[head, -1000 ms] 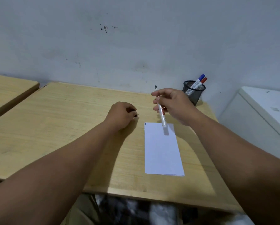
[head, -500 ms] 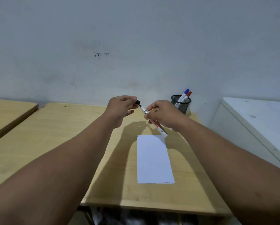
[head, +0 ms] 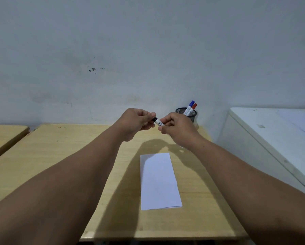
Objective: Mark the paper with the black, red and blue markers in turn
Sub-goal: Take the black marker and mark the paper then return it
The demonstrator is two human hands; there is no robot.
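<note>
A folded white paper (head: 159, 181) lies on the wooden desk (head: 63, 156), with a small black mark at its far left corner. Above its far end both hands meet in the air. My right hand (head: 178, 129) grips the white barrel of the black marker (head: 159, 122). My left hand (head: 136, 122) pinches the black cap (head: 155, 119), which sits against the barrel's end. The blue marker (head: 189, 106) and red marker (head: 193, 107) stand in a black mesh cup (head: 190, 115) at the desk's far right.
A grey wall rises right behind the desk. A second wooden desk (head: 5, 135) adjoins on the left. A white cabinet (head: 271, 144) with papers on top stands to the right.
My hands have come together and lifted off the desk. The cap in my left hand now meets the marker's tip; a second ago the marker pointed down at the paper.
</note>
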